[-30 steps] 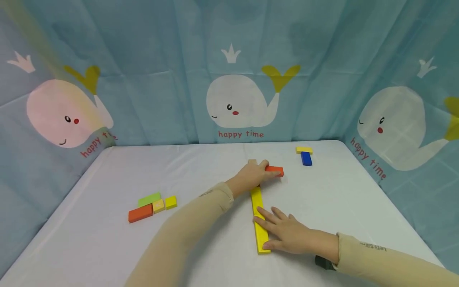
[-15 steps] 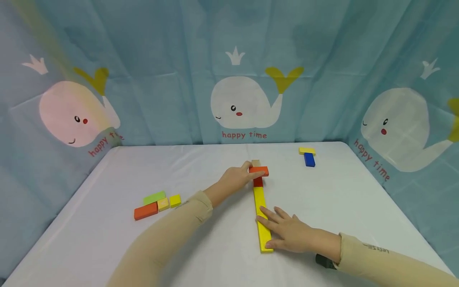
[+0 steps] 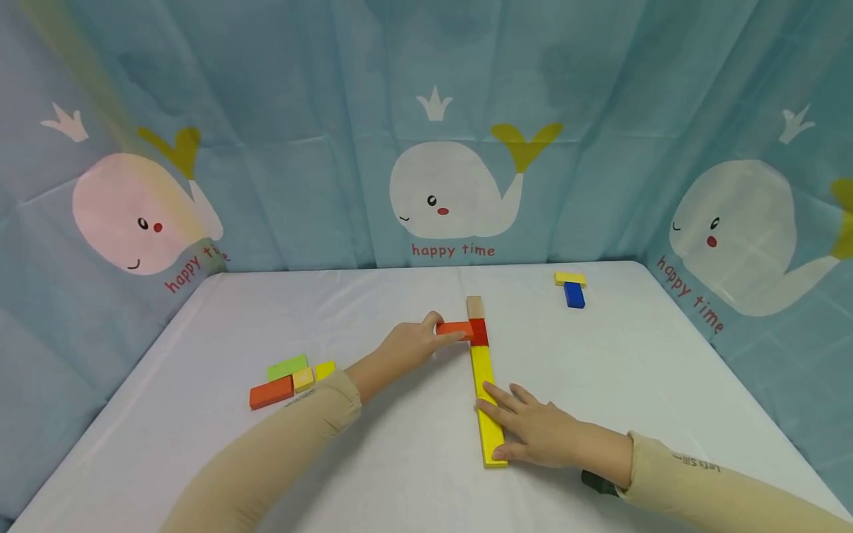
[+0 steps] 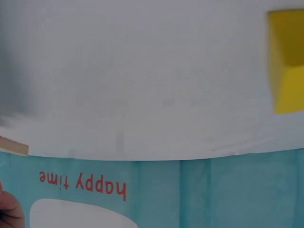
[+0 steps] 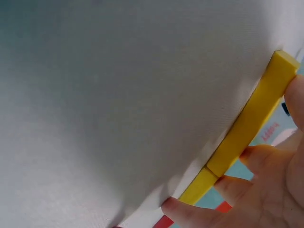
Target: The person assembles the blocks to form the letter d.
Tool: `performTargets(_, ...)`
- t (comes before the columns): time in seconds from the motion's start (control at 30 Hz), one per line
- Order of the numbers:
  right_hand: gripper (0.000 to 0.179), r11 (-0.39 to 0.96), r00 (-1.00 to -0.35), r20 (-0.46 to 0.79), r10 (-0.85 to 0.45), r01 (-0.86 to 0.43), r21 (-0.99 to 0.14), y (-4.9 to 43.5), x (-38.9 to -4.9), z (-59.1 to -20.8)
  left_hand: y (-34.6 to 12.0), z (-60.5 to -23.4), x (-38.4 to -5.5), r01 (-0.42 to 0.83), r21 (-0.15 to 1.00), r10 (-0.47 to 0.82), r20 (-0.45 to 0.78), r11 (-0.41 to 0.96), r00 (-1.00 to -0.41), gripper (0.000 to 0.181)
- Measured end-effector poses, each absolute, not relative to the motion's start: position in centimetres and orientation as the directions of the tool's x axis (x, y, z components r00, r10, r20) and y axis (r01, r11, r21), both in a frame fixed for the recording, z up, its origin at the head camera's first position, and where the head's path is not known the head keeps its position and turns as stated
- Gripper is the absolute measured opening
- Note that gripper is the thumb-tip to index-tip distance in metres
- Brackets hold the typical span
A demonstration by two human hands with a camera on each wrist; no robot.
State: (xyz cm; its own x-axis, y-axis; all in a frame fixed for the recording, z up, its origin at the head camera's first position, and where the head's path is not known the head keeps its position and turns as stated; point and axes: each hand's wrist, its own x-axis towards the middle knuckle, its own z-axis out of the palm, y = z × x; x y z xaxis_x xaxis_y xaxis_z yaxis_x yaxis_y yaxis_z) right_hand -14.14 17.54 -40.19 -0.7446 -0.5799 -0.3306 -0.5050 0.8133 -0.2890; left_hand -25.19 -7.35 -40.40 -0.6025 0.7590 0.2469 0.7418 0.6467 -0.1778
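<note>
The orange block [image 3: 455, 331] lies at the left side of the red block [image 3: 478, 333], its right end appearing to meet it; whether they actually touch, or the orange one is fully down, cannot be told. To set it well, it would seem best to keep it level and square to the row, bring its end in softly, and let go without nudging the red block sideways. It sits at the fingertips of the left hand [image 3: 406, 349], whose grip is a narrow pinch, digits along its near side and at its far left corner, leaving the right end free. Beyond the red block stands the wooden block [image 3: 474, 307]; on the near side run the far yellow block [image 3: 480, 365] and the near yellow block [image 3: 492, 444], end to end. The right hand [image 3: 543, 435] rests against these two with fingers extended and spread, its grip not wrapped round anything; light pressure there should help steady the row. Farther out on the table [image 3: 600, 370] are a small group including a green block [image 3: 287, 367] at left, a blue block [image 3: 574, 295] at far right, and a dark object [image 3: 597, 483] by the right sleeve.
</note>
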Motion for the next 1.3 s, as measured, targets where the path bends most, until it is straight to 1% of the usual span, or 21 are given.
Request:
performTargets(0.17,0.077,0.818,-0.747,-0.337,-0.573,-0.502,-0.28,17.5,-14.2,-40.1,-8.4,-40.8,-25.1,0.745,-0.18,0.764,0.237,0.642,-0.601,0.059)
performTargets(0.27,0.077,0.812,-0.74,-0.338,-0.581,-0.499,-0.304,17.5,-14.2,-40.0,-8.7,-41.0,-25.2,0.74,-0.19,0.762,0.215,0.646,-0.611,0.058)
performTargets(0.37,0.078,0.796,-0.74,-0.308,-0.598,-0.503,-0.337,17.6,-14.6,-39.9,-8.8,-41.2,-25.2,0.733,-0.205,0.762,0.182,0.648,-0.622,0.056)
performTargets(0.5,0.081,0.791,-0.753,-0.269,-0.601,-0.514,-0.332,17.6,-15.5,-39.7,-8.8,-41.6,-25.4,0.724,-0.215,0.754,0.124,0.655,-0.645,0.051)
performTargets(0.63,0.084,0.813,-0.756,-0.313,-0.575,-0.488,-0.318,17.2,-16.2,-39.5,-8.7,-42.0,-25.4,0.724,-0.208,0.751,0.108,0.657,-0.651,0.046)
performTargets(0.8,0.085,0.841,-0.761,-0.367,-0.535,-0.438,-0.319,17.1,-16.1,-39.4,-8.4,-42.1,-25.3,0.717,-0.203,0.742,0.086,0.667,-0.665,0.05)
performTargets(0.93,0.085,0.847,-0.768,-0.368,-0.524,-0.422,-0.324,17.1,-16.0,-39.4,-7.9,-41.9,-25.1,0.711,-0.199,0.732,0.057,0.674,-0.678,0.049)
performTargets(1.07,0.085,0.843,-0.767,-0.365,-0.528,-0.424,-0.331,17.0,-16.0,-39.4,-7.6,-41.7,-24.9,0.704,-0.191,0.724,0.059,0.684,-0.687,0.049)
performTargets(1.3,0.085,0.84,-0.758,-0.372,-0.535,-0.431,-0.33,16.9,-16.1,-39.5,-7.4,-41.9,-25.2,0.708,-0.197,0.73,0.063,0.678,-0.681,0.046)
